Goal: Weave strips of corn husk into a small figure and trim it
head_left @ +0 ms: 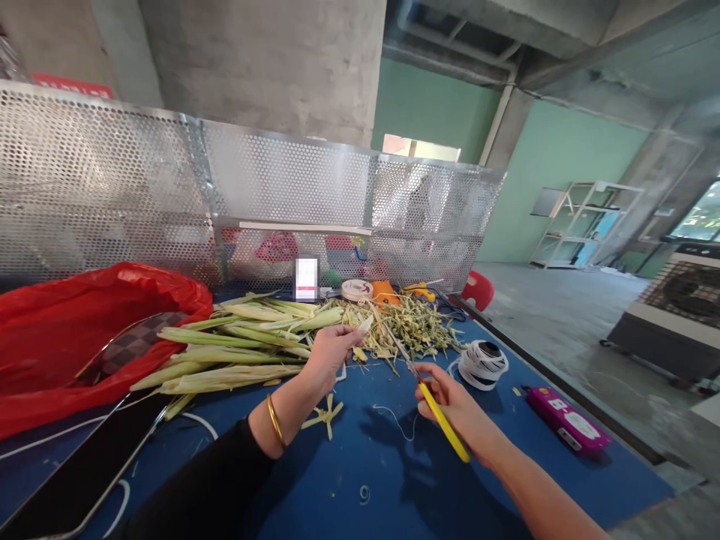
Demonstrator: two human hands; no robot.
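Observation:
My left hand [333, 349] pinches a small pale piece of husk [365, 325] between thumb and fingers, with a gold bangle on the wrist. In my right hand [444, 397] is a tool with yellow handles [444, 424]; its thin metal end points up and left toward the dry scraps. Long green-white husks [236, 352] lie left of my left hand. Behind both hands spreads a heap of shredded dry pieces [421, 324]. A small star-shaped piece of strips [328, 416] rests on the blue table [360, 457] below my left hand.
A red plastic bag [50, 322] and a black tray-like object [90, 465] occupy the left. White cord on a spool [482, 365] and a purple box [567, 420] are at the right. A perforated metal screen [292, 180] stands behind. Loose thread lies in front.

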